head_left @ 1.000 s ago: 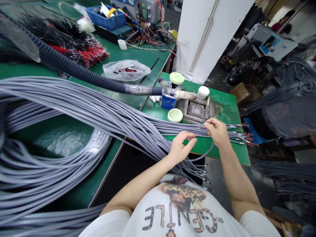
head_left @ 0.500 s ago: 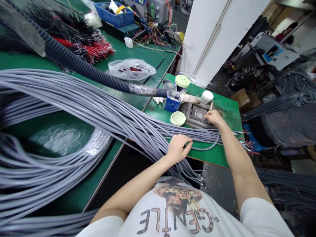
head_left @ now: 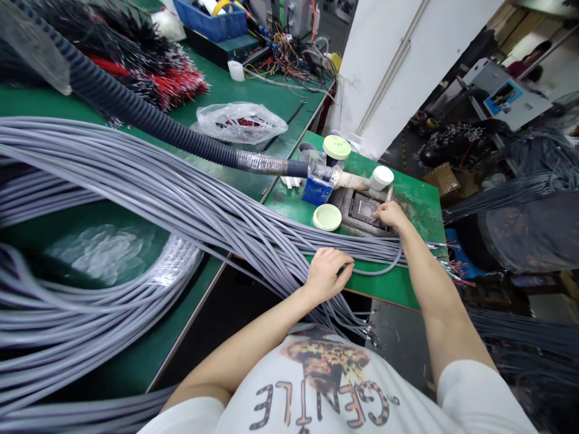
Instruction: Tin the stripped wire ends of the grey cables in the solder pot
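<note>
A thin grey cable (head_left: 382, 272) curves in a loop between my two hands at the front of the green bench. My right hand (head_left: 391, 216) pinches the wire end of this cable, and its fingertips are over a square metal solder pot (head_left: 365, 208) with a dull, silvery surface. Thin coloured wires show faintly at those fingertips. My left hand (head_left: 326, 274) lies on the thick bundle of grey cables (head_left: 266, 232), fingers curled around the looped cable where it passes under the palm. The grip itself is partly hidden.
A ribbed black hose (head_left: 194, 132) ends in a pale nozzle (head_left: 350, 181) beside the pot, by a blue box (head_left: 316, 190). Near it are a pale green lid (head_left: 327, 217), a white cup (head_left: 381, 178) and a green-lidded jar (head_left: 336, 147). Stripped cable ends (head_left: 456, 271) overhang the right edge.
Both hands keep nearly the same places, the right still at the pot and the left still on the cables. The view has shifted slightly.
</note>
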### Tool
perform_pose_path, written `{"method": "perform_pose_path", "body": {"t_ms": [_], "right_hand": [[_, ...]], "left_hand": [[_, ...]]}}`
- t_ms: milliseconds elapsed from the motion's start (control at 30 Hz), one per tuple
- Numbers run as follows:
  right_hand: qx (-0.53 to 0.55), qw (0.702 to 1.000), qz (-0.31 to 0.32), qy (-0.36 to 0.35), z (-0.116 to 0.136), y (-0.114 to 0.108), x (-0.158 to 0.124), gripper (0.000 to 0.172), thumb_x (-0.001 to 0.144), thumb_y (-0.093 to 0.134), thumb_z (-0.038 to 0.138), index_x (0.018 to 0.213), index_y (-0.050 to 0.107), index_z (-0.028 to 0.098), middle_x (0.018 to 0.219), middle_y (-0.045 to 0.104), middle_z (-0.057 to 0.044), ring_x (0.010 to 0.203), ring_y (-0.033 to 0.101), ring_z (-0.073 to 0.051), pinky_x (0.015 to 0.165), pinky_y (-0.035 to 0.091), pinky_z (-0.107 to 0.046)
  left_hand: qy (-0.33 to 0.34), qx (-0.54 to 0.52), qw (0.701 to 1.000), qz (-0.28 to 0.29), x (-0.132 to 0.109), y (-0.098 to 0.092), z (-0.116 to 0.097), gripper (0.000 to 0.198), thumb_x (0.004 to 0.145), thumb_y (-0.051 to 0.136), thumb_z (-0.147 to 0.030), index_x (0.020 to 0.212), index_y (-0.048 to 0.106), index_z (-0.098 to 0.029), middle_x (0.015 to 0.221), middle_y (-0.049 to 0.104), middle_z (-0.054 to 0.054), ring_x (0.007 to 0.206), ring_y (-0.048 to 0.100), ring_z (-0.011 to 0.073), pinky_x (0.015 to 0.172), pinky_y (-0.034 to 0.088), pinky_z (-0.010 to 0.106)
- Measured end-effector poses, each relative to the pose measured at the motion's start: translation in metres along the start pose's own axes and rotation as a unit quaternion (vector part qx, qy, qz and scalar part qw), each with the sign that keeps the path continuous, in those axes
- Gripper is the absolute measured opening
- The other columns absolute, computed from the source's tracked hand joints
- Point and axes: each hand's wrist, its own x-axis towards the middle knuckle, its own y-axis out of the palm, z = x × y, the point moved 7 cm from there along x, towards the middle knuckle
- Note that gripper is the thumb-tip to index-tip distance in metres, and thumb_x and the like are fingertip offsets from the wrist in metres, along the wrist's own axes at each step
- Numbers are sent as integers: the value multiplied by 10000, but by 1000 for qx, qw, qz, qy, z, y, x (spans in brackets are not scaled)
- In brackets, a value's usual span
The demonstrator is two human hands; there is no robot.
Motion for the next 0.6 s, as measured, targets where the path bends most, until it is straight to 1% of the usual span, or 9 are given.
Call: {"method": "perform_pose_path", "body": {"t_ms": [233, 300, 367, 433, 533, 600], "right_hand": [[26, 1000, -14, 6, 5, -5, -3, 168, 600, 688, 219, 487, 586, 146, 451, 461, 11, 553, 465, -122, 549, 304, -263], [49, 999, -16, 2, 10, -9, -8, 207, 594, 698, 226, 461, 561, 146, 422, 428, 23, 518, 442, -110, 530, 297, -257], [82, 996, -17, -10, 17, -16, -19, 256, 613, 705, 283, 465, 549, 144, 416, 419, 32, 481, 417, -94, 502, 293, -245], [120, 992, -14, -24, 25, -25, -38, 292, 663, 682, 385, 539, 586, 139, 445, 465, 31, 452, 415, -82, 472, 304, -229], [193, 980, 4, -49, 41, -40, -82, 370, 728, 624, 506, 699, 652, 138, 544, 586, 1, 435, 458, -79, 430, 334, -209], [298, 951, 14, -82, 55, -51, -115, 376, 725, 657, 508, 686, 668, 134, 570, 622, -25, 428, 467, -74, 400, 328, -196]], "left_hand": [[0, -3, 1000, -9, 0, -1, -1, 132, 888, 508, -229, 870, 636, -204, 825, 709, 32, 791, 609, 164, 804, 385, 343], [-1, -2, 1000, -8, -1, -1, -1, 132, 888, 507, -230, 872, 636, -204, 827, 708, 32, 795, 609, 164, 807, 384, 344], [-2, -1, 1000, -7, -1, 0, 0, 132, 890, 506, -230, 875, 634, -206, 827, 708, 31, 794, 608, 165, 809, 385, 345], [-1, 0, 1000, -5, -2, 0, 0, 128, 892, 506, -234, 879, 630, -206, 832, 708, 30, 794, 607, 166, 811, 386, 348], [1, 2, 1000, 0, -2, 1, 1, 122, 893, 507, -238, 884, 624, -206, 838, 706, 27, 799, 607, 168, 818, 385, 351], [1, 3, 1000, 7, -2, 2, 2, 119, 893, 508, -237, 891, 623, -208, 846, 705, 26, 806, 608, 168, 827, 382, 354]]}}
